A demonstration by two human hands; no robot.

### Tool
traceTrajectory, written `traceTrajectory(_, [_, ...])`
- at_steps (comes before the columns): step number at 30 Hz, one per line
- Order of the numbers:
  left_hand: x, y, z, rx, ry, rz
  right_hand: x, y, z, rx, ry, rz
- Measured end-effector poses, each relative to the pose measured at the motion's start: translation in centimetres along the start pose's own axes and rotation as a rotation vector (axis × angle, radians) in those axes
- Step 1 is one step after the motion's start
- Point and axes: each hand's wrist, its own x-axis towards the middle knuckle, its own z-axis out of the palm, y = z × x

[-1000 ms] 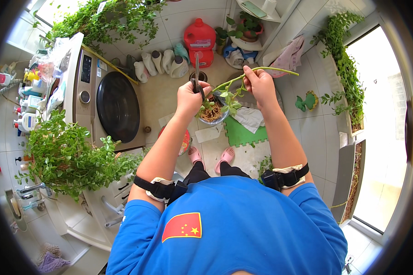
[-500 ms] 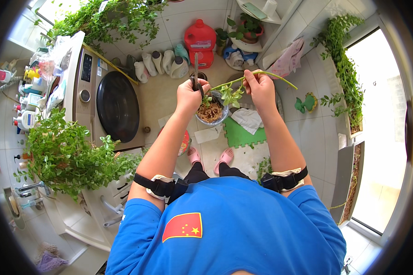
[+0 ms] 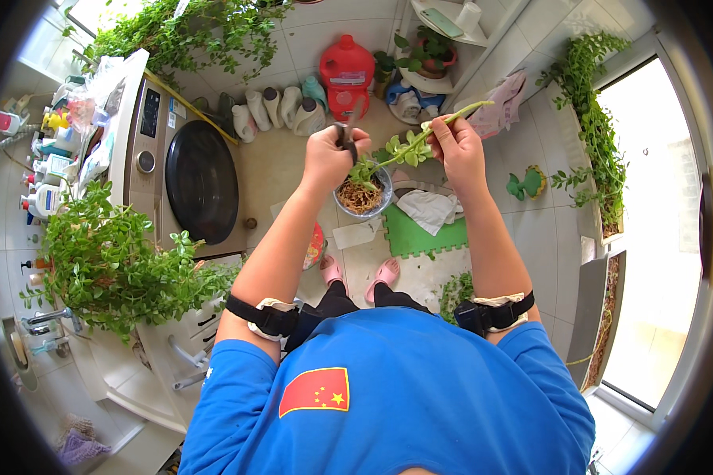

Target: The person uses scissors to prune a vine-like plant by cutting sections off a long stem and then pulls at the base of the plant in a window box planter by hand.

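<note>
My left hand [image 3: 329, 158] is closed round dark-handled scissors [image 3: 346, 136], whose blades point away from me and look blurred. In my right hand [image 3: 461, 152], fingers and thumb pinch a green plant stem [image 3: 474, 108]. The stem slants down to the left, its bare end up at the right. Small leaves [image 3: 412, 149] grow along its lower part, which reaches toward the scissors hand. Below and between my hands stands a clear round pot [image 3: 390, 188] with brown, stringy roots or dry matter [image 3: 360, 199] inside.
A washing machine [image 3: 157, 119] stands left, beside a bushy plant [image 3: 119, 269]. Bottles [image 3: 291, 103] and a red jug [image 3: 347, 67] line the far wall. A green foam mat [image 3: 420, 237] bears a white cloth [image 3: 429, 210]. Trailing plants [image 3: 586, 103] hang by the right window.
The stem has tipped more steeply, its bare end now higher and its leafy end lower, near the pot. Both hands stay close to where they were, the right one slightly lower.
</note>
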Motion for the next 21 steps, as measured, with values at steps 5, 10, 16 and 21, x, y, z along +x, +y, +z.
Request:
traceTrajectory(5, [-0.3, 1.7, 1.4, -0.037, -0.231, 0.180, 0.4, 0.4, 0.1, -0.033, -0.072, 0.007])
traceTrajectory(10, [-0.7, 3.4, 1.7, 0.164, -0.323, 0.142, 0.6, 0.0, 0.5, 0.011, -0.077, 0.032])
traceTrajectory(16, [-0.7, 3.1, 1.9, 0.162, -0.310, 0.151, 0.7, 0.3, 0.4, 0.023, -0.080, 0.057])
traceTrajectory(21, [-0.6, 2.0, 1.7, 0.129, -0.316, 0.145, 0.5, 0.4, 0.3, -0.008, -0.082, 0.067])
